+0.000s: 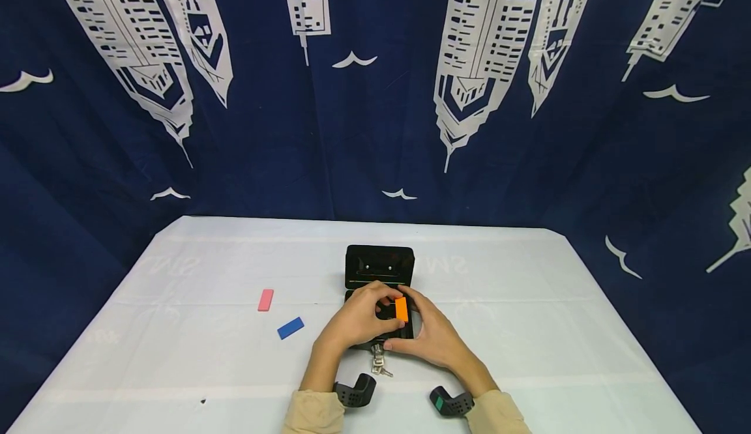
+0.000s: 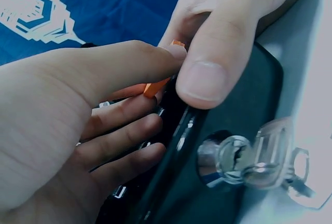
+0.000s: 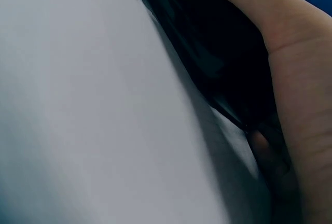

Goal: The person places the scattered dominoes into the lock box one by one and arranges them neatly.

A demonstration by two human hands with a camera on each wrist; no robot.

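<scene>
An open black cash box (image 1: 379, 266) stands at the middle of the white table, its lid raised at the back. My left hand (image 1: 360, 320) pinches an orange rectangular block (image 1: 401, 309) between thumb and fingers, over the box's open part. In the left wrist view, the orange block (image 2: 158, 85) is partly hidden by fingers. My right hand (image 1: 437, 339) grips the box's right side, its thumb on the front edge and its fingers toward the back. The front lock (image 2: 225, 156) has keys (image 1: 378, 362) hanging from it. The hands hide much of the box's inside.
Left of the box, a pink block (image 1: 266, 300) and a blue block (image 1: 290, 328) lie flat on the table (image 1: 176, 356). A small dark speck (image 1: 203, 401) is near the front left. A navy patterned cloth (image 1: 364, 128) hangs behind the table.
</scene>
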